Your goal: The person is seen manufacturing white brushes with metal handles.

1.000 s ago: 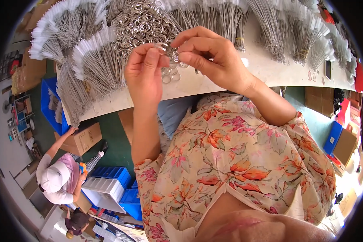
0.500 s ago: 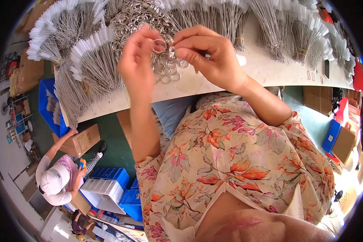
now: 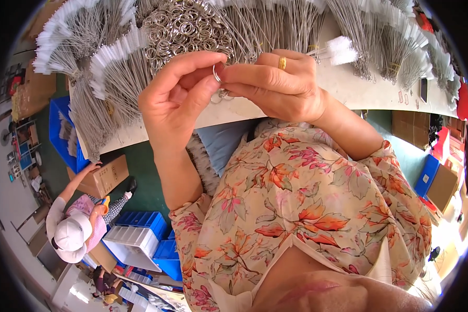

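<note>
My left hand [image 3: 179, 86] pinches a shiny metal ring [image 3: 216, 73] between thumb and forefinger above the table's near edge. My right hand [image 3: 281, 83], with a gold band on one finger, is closed, its fingertips meeting the ring from the other side. From behind it a white-bristled wire brush [image 3: 341, 50] sticks out to the right; its thin stem runs in behind the fingers, which hide the other end. Just beyond my hands lies a heap of metal rings [image 3: 184, 31]. A few loose rings [image 3: 222, 95] show below my fingertips.
Bundles of wire brushes [image 3: 122, 86] cover the table's [image 3: 348, 93] left side, and more bundles [image 3: 395, 47] fill the back and right. At lower left, a person in a white cap [image 3: 72, 233] stands near a cardboard box [image 3: 106, 174] and blue crates [image 3: 140, 223].
Both hands have come together at the ring. My left hand moved down slightly and my right hand turned and moved right. The brush's white bristles now show more fully.
</note>
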Demonstrator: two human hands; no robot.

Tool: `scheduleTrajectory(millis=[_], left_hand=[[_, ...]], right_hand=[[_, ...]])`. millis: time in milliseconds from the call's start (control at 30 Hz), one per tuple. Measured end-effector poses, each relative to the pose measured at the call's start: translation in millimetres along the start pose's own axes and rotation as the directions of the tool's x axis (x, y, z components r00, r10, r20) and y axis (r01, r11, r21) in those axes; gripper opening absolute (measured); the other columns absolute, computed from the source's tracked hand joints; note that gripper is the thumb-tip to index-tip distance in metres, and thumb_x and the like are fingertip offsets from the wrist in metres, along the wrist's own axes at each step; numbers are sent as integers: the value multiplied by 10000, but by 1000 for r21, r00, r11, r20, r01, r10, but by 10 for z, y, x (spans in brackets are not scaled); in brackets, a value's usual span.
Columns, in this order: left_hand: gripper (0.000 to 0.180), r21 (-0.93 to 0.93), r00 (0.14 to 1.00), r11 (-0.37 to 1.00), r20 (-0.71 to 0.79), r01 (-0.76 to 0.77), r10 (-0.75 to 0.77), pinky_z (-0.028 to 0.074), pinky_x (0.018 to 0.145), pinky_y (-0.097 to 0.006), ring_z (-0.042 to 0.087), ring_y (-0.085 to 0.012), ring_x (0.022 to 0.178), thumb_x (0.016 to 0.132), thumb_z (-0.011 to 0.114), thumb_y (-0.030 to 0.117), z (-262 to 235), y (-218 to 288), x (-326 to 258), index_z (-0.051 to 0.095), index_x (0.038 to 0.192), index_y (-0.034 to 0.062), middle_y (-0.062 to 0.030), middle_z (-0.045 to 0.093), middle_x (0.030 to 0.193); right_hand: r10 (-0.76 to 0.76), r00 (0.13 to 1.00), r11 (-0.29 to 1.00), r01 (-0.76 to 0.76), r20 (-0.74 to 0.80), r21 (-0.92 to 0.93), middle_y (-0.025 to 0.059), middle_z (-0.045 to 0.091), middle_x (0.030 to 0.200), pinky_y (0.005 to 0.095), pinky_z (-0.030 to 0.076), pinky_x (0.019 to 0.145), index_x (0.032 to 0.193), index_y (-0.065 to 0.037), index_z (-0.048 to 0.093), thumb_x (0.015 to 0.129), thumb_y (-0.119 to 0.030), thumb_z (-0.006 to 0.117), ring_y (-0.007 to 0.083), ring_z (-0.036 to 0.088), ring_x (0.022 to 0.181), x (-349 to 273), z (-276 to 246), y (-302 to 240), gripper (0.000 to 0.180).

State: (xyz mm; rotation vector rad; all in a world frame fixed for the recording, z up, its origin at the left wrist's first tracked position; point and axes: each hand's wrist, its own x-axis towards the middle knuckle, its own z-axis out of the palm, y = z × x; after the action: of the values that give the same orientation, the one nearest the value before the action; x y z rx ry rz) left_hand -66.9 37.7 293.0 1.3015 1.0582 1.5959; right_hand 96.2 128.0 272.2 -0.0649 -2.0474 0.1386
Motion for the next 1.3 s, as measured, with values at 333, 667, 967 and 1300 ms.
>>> scheduleTrajectory(millis=[333,667,967,1300], left_hand=[[297,132,993,984,-13,-115,118,529,792,-293,617,-215,926,739,595,-130,29,29,-89,597,1031,-80,-177,591,1053],[302,533,886,767,-66,-356,458,536,697,-268,636,-189,816,717,613,-113,201,74,-135,611,1017,-82,-172,626,978],[276,361,976,921,-97,-147,194,529,736,-269,625,-174,859,740,579,-116,-23,114,-113,627,1008,-65,-147,625,996],[211,522,852,742,-507,421,-127,528,651,-253,638,-144,740,845,605,109,-1810,36,-146,608,1027,2,-89,640,845]], right_hand=[[-64,997,988,56,52,142,42,639,902,225,393,414,808,-13,667,630,-26,722,86,496,494,38,-35,-9,186],[655,458,-76,-750,600,657,-29,600,709,178,366,481,917,-18,651,856,-197,640,26,452,563,361,-215,-232,189],[494,441,125,-889,749,440,-25,596,734,167,361,469,868,-26,649,834,-102,645,12,446,549,341,-119,-31,83],[313,801,940,-336,511,-48,51,559,754,333,445,672,829,-85,632,715,-99,687,229,558,746,-820,22,-268,127]])
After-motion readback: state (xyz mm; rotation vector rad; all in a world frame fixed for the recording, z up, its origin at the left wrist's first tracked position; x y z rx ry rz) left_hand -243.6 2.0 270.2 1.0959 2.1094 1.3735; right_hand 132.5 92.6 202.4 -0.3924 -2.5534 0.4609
